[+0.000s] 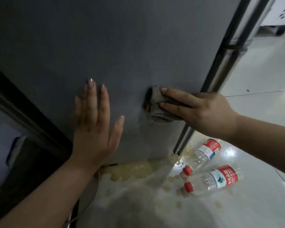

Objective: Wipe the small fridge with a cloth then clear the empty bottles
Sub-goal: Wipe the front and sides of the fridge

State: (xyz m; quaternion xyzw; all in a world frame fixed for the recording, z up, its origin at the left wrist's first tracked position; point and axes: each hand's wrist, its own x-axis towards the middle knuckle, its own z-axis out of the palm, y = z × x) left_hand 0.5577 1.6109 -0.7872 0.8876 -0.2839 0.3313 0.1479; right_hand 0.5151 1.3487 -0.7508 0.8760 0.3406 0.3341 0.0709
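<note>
The small fridge (pixel 113 46) fills the upper left, its dark grey side panel facing me. My left hand (pixel 95 125) lies flat on the panel with fingers spread and holds nothing. My right hand (pixel 202 111) presses a bunched grey cloth (pixel 156 104) against the panel near its right edge. Two clear plastic bottles with red caps and red-and-white labels lie on their sides on the floor below: one (pixel 204 153) close to the fridge's corner, the other (pixel 214 180) nearer to me.
Yellowish stains (pixel 135 170) spread over the white tiled floor (pixel 262 79) around the fridge's base and the bottles. The fridge's silver door edge (pixel 229 60) runs diagonally at right. A dark frame (pixel 23 112) stands at left. White furniture (pixel 280 12) sits at the far upper right.
</note>
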